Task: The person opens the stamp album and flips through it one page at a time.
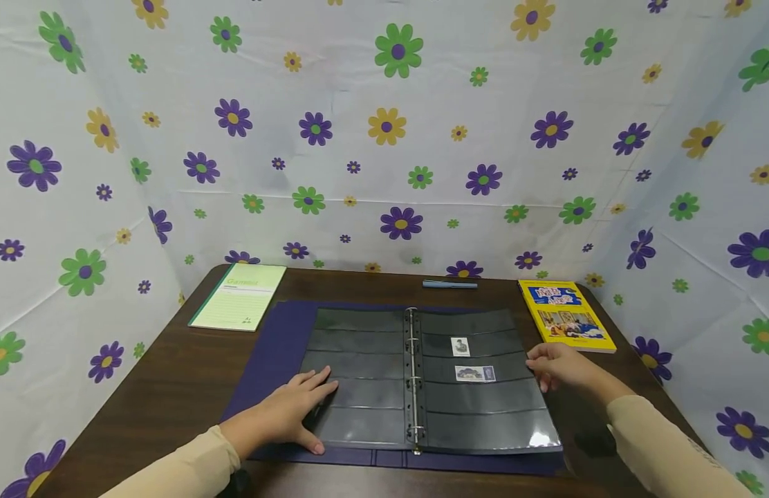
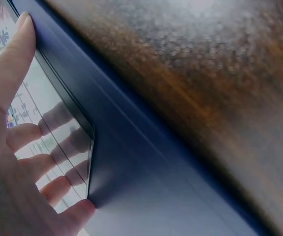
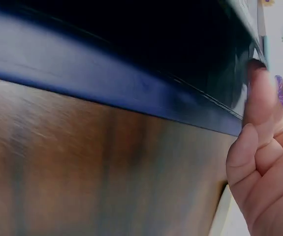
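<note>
A stamp album (image 1: pixel 272 360) with a dark blue cover lies spread on the table, its metal ring binder (image 1: pixel 412 380) running down the middle. My left hand (image 1: pixel 285 411) rests with spread fingers on the outer edge of the black left page (image 1: pixel 366 394). In the left wrist view its fingers (image 2: pixel 23 135) reflect in the shiny pockets. The right hand (image 1: pixel 561 370) pinches the outer edge of the black right page (image 1: pixel 484 429) between thumb and curled fingers. Two stamps sit in that page's pockets: a small portrait stamp (image 1: pixel 460 346) and, lower, a wider stamp (image 1: pixel 474 373).
A pale green notebook (image 1: pixel 241 297) lies at the back left of the brown wooden table (image 1: pixel 142 415). Behind the album is a blue pen (image 1: pixel 449 284). A yellow book (image 1: pixel 568 315) lies at the back right, near my right hand. Flowered cloth (image 1: pixel 397 138) surrounds the table.
</note>
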### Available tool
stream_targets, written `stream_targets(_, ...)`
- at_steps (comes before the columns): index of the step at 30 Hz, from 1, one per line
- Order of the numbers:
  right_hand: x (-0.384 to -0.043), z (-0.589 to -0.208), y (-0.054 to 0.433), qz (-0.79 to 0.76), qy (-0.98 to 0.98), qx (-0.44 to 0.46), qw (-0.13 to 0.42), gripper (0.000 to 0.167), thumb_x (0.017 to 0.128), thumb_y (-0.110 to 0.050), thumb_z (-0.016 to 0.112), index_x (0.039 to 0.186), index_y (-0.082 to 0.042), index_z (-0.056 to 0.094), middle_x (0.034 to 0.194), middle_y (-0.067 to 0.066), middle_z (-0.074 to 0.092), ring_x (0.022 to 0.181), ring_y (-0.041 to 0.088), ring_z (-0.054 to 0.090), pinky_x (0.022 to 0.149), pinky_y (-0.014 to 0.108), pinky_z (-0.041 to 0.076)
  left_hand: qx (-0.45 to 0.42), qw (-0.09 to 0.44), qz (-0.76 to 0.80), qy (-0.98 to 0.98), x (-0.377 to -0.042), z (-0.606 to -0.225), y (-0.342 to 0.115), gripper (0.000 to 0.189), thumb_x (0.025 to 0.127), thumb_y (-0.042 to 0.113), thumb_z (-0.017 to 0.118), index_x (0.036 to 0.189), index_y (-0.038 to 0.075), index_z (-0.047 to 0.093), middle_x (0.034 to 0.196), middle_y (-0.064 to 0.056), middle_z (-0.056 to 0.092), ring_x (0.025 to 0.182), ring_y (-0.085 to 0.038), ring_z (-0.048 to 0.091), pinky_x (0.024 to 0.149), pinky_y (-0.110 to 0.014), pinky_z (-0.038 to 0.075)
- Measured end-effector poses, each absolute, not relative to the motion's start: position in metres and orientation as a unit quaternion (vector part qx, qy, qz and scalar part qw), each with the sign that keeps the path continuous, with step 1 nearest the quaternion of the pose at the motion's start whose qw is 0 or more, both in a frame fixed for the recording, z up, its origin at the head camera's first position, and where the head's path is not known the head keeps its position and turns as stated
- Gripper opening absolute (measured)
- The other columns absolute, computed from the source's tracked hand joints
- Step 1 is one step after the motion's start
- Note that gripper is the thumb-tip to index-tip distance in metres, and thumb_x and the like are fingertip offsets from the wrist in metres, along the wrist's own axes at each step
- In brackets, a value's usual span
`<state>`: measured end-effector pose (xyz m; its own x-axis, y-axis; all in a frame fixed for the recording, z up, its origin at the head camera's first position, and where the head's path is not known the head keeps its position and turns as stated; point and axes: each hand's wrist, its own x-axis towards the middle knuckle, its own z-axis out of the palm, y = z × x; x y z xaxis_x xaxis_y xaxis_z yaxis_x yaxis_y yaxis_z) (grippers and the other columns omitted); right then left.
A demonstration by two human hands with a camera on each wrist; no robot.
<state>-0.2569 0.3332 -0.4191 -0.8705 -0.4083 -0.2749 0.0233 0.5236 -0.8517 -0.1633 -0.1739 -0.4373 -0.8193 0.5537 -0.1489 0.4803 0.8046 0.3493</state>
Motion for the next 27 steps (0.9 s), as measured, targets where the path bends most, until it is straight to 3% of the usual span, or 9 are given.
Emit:
stream_targets(4, -0.254, -0.416, 0.333, -0.512, 0.821, -0.113, 0.227, 0.024, 0.097, -0.014, 0.051, 0.100, 0.010, 0.052, 0.070, 0.009, 0.057, 0.057, 0.021, 0.059, 0.056, 0.031, 0.050, 0.269, 0.128, 0.151, 0.943, -0.164, -0.435, -0.175, 0.104, 0.059, 0.054, 0.079, 0.142, 0.007, 0.040, 0.151, -0.017, 0.023, 0.133, -0.043, 0.024, 0.096, -0.062, 0.031)
stream_targets(12, -0.254, -0.358, 0.309, -0.517, 0.835, -0.068, 0.173, 0.021, 0.095, -0.016, 0.053, 0.091, 0.004, 0.055, 0.066, 0.007, 0.054, 0.052, 0.019, 0.057, 0.052, 0.027, 0.049, 0.273, 0.134, 0.147, 0.941, -0.165, -0.435, -0.172, 0.103, 0.060, 0.053, 0.080, 0.143, 0.006, 0.039, 0.151, -0.017, 0.023, 0.133, -0.043, 0.024, 0.096, -0.061, 0.031)
stream_targets(16, -0.256, -0.326, 0.286, -0.513, 0.837, -0.098, 0.162, 0.019, 0.095, -0.012, 0.051, 0.088, 0.005, 0.053, 0.065, 0.008, 0.052, 0.050, 0.019, 0.056, 0.051, 0.028, 0.049, 0.265, 0.152, 0.126, 0.944, -0.168, -0.432, -0.169, 0.102, 0.062, 0.056, 0.078, 0.144, 0.009, 0.039, 0.152, -0.014, 0.022, 0.134, -0.040, 0.024, 0.096, -0.060, 0.033)
stream_targets(19, -0.256, -0.303, 0.266, -0.503, 0.840, -0.131, 0.154, 0.018, 0.095, -0.010, 0.050, 0.088, 0.007, 0.051, 0.063, 0.008, 0.052, 0.050, 0.020, 0.056, 0.051, 0.030, 0.049, 0.249, 0.175, 0.134, 0.943, -0.174, -0.424, -0.167, 0.092, 0.069, 0.057, 0.073, 0.141, 0.008, 0.042, 0.150, -0.014, 0.027, 0.133, -0.038, 0.027, 0.096, -0.058, 0.034)
stream_targets(23, -0.257, -0.275, 0.236, -0.463, 0.861, -0.168, 0.127, 0.018, 0.093, -0.008, 0.052, 0.089, 0.009, 0.055, 0.059, 0.009, 0.056, 0.050, 0.023, 0.059, 0.052, 0.032, 0.051, 0.228, 0.171, 0.189, 0.940, -0.197, -0.398, -0.162, 0.071, 0.086, 0.051, 0.061, 0.130, -0.003, 0.051, 0.133, -0.019, 0.049, 0.122, -0.036, 0.045, 0.095, -0.051, 0.039)
stream_targets(27, -0.258, -0.254, 0.201, -0.407, 0.884, -0.205, 0.105, 0.017, 0.089, -0.007, 0.051, 0.088, 0.008, 0.060, 0.056, 0.010, 0.059, 0.050, 0.027, 0.061, 0.052, 0.036, 0.052, 0.181, 0.119, 0.249, 0.944, -0.229, -0.351, -0.147, 0.054, 0.096, 0.047, 0.047, 0.117, 0.000, 0.059, 0.106, -0.012, 0.064, 0.096, -0.027, 0.061, 0.083, -0.042, 0.048)
